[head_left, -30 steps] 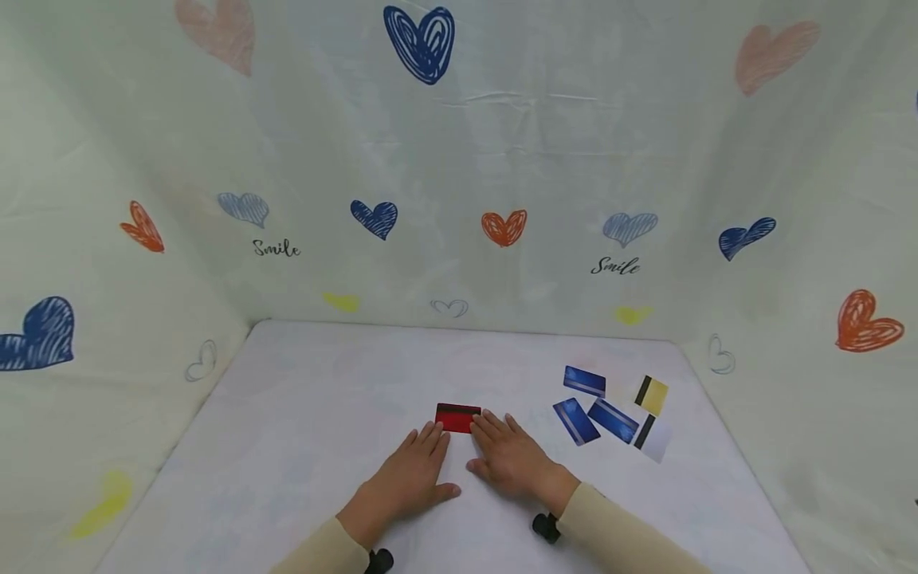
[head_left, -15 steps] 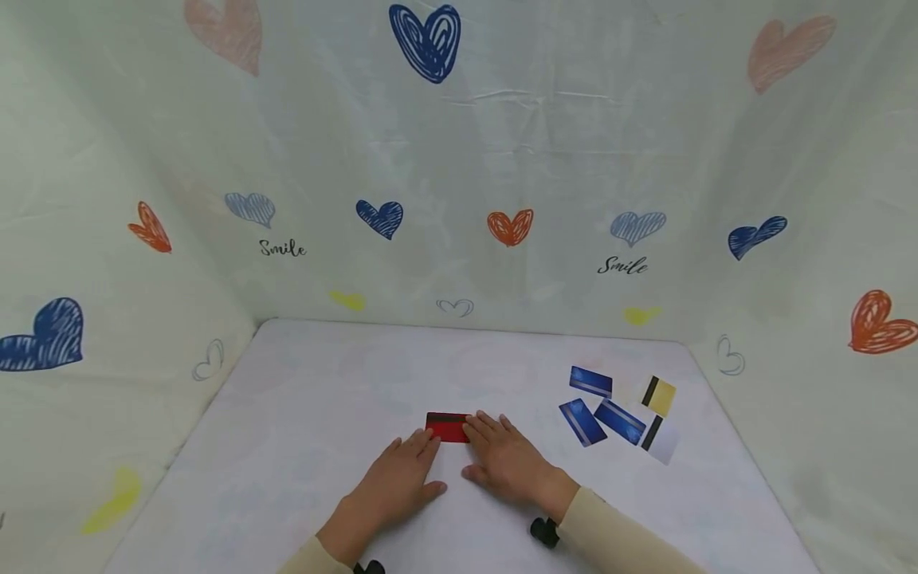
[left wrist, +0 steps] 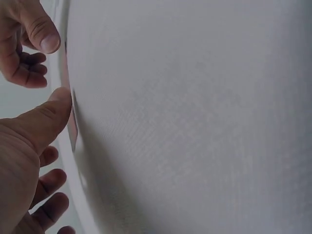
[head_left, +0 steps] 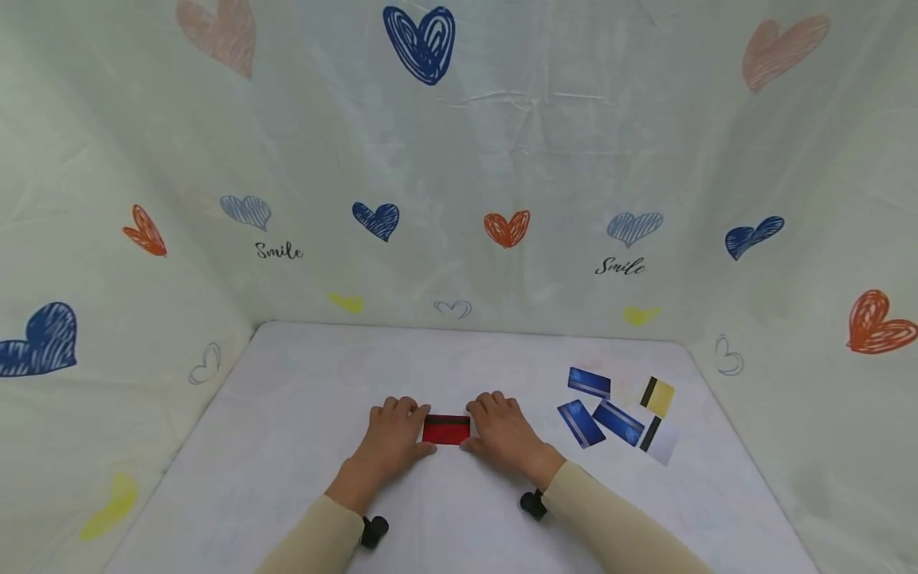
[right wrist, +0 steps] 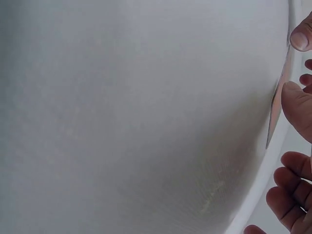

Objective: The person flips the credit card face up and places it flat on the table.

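A red card (head_left: 446, 430) with a dark stripe along its far edge lies on the white table between the two hands. At its left end the left hand (head_left: 390, 434) holds it, forefinger at the far corner and thumb at the near one. The right hand (head_left: 502, 430) grips the right end in the same way, fingers bent over the far side. From the left wrist, the card (left wrist: 74, 127) shows as a thin edge beside the left thumb (left wrist: 53, 109). Likewise, the right wrist view has the card (right wrist: 276, 109) edge-on by the right thumb (right wrist: 297, 105).
To the right lie three blue cards, one at the back (head_left: 590, 382), one at the front left (head_left: 582, 423) and one between (head_left: 619, 422). A yellow card (head_left: 658, 396) and a white card (head_left: 660, 441) lie beyond them. A heart-printed curtain (head_left: 445, 159) surrounds the table (head_left: 323, 367).
Both hands have gone from lying flat with fingertips on the red card to bent fingers and thumbs at its ends. The card has shifted slightly left and toward the person.
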Action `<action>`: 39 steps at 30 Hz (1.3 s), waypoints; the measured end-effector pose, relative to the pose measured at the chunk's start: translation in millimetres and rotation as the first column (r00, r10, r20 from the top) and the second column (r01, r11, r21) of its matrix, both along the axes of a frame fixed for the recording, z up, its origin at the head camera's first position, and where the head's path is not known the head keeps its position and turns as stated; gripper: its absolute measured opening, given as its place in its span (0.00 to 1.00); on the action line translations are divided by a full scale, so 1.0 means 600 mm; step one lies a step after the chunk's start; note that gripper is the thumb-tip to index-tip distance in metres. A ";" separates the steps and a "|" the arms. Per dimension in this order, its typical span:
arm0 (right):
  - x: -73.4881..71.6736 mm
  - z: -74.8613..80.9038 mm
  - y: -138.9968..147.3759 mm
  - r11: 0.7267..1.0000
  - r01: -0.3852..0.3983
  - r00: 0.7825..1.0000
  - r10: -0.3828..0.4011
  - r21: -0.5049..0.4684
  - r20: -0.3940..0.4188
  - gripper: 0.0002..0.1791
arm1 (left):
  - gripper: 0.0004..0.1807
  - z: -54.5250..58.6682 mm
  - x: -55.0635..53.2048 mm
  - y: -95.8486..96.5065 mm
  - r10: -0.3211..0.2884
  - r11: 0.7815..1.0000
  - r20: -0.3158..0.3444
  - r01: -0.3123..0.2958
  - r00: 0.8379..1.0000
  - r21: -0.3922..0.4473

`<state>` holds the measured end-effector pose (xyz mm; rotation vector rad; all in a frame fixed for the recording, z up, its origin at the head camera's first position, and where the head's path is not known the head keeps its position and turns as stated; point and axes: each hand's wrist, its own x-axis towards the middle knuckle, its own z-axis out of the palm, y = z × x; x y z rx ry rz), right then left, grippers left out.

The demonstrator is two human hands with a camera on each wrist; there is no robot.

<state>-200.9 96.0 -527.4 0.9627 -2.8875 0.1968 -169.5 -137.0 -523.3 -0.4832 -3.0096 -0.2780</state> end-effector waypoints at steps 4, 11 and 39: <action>-0.003 -0.004 -0.004 1.000 0.001 1.000 -0.001 0.023 0.005 0.32 | 0.37 -0.003 -0.005 0.000 -0.018 1.000 0.022 0.018 1.000 -0.013; -0.003 -0.009 -0.008 0.999 -0.018 1.000 0.018 0.035 0.016 0.28 | 0.36 -0.004 -0.008 0.003 -0.021 0.999 0.047 0.022 0.999 -0.025; -0.011 -0.016 -0.007 0.998 -0.047 0.999 0.047 -0.042 0.001 0.27 | 0.30 0.010 -0.023 -0.003 -0.041 0.998 0.021 0.042 0.999 -0.035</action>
